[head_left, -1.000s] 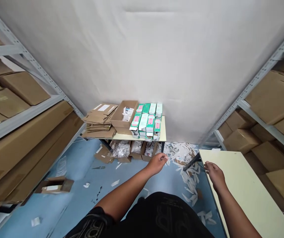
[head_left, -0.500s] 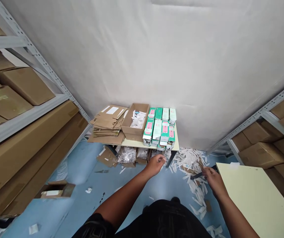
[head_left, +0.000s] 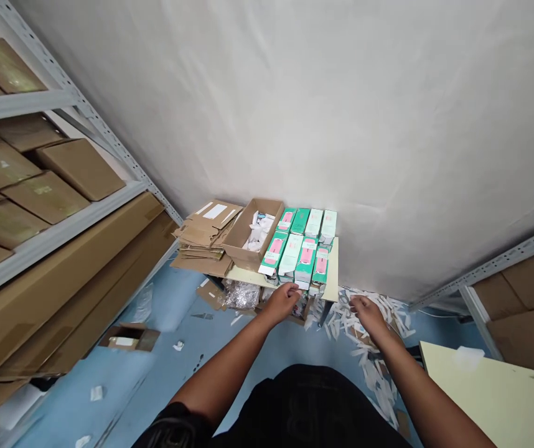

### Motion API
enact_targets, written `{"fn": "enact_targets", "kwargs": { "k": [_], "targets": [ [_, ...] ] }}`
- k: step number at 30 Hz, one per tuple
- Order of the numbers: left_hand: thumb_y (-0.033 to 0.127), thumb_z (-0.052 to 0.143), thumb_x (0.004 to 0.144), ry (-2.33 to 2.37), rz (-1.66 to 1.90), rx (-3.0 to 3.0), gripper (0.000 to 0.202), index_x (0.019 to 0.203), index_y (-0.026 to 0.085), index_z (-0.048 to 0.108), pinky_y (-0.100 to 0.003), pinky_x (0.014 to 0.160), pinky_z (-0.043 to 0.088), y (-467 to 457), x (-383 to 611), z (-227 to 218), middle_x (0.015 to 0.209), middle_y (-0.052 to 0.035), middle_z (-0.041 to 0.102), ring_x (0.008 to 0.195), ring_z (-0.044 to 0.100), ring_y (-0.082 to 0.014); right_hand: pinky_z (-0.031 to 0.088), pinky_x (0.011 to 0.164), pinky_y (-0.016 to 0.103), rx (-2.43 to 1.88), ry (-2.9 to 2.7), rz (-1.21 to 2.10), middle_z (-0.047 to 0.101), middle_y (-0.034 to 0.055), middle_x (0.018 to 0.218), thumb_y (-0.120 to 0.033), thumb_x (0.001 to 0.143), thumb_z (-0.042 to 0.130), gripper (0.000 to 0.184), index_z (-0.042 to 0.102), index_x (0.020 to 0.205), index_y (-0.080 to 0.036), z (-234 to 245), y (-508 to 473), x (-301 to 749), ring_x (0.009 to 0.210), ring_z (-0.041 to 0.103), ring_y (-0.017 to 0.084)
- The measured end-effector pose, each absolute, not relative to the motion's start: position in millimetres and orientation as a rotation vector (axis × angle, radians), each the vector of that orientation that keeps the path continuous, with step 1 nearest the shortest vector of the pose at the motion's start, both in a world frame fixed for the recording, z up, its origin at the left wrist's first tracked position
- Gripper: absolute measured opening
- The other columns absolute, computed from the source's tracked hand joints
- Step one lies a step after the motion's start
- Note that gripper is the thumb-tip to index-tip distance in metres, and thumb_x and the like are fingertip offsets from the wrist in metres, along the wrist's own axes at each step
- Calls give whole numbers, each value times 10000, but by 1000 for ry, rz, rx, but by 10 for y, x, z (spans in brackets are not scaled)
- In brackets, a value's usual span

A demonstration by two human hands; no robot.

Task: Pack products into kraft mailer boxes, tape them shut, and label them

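My left hand [head_left: 282,303] reaches to the front edge of a small table [head_left: 331,274]. Its loosely bent fingers are by the lower end of a green-and-pink carton [head_left: 306,258]; whether they touch it I cannot tell. My right hand [head_left: 368,316] hangs in the air right of the table, fingers half curled and apart, with nothing visible in it. Several green and white cartons lie in two rows on the table, some with end flaps open. Beside them stands an open cardboard box [head_left: 238,242] holding white crumpled pieces [head_left: 258,231].
Flattened cardboard [head_left: 206,233] is stacked at the table's left end. White paper strips [head_left: 379,373] litter the blue floor [head_left: 164,373]. Shelves with cardboard boxes [head_left: 78,168] flank both sides. A pale yellow tabletop [head_left: 495,398] is at lower right.
My view has shifted closer to the table. My left hand has come up to the cartons' front ends. My right hand has moved left, away from the yellow tabletop's corner.
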State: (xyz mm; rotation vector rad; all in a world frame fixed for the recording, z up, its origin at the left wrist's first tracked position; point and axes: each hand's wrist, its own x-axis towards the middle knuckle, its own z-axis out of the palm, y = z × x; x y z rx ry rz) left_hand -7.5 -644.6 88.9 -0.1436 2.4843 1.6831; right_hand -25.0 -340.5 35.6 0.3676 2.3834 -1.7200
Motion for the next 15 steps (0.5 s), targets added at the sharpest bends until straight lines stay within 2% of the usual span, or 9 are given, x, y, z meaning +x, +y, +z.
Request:
{"fn": "enact_targets", "kwargs": {
  "k": [5,11,13,15],
  "targets": [
    [442,621,863,2588,1533,-212,427,1202,187,674,-357,970,501,-6349,-371,910,1197,-112,723,1124,667,-264,506,673,283,162,2288,-1675,765,71,951,-557,832,564,399,720,942,-206,423,-3719,-794,841,714,234],
    [394,622,874,2567,1425,-282,441,1265,192,648,-342,1013,472,-6417,-973,903,1321,-114,690,1194,645,-264,457,601,230,375,2021,-1750,733,41,989,-450,842,629,266,688,959,-219,433,-4165,-1314,759,664,166],
    [379,641,854,2534,1380,-298,435,1240,181,661,-355,1014,466,-6417,-1162,888,1294,-121,699,1182,644,-281,449,556,233,443,1945,-1741,722,43,935,-441,843,643,250,672,930,-208,403,-4360,-1423,677,636,154],
    [367,663,828,2505,1370,-278,409,1186,170,682,-363,974,482,-6423,-1297,871,1186,-121,732,1111,663,-289,449,523,242,493,1876,-1741,700,40,837,-459,847,650,269,659,905,-196,359,-4558,-1493,601,606,149]
  ]
}}
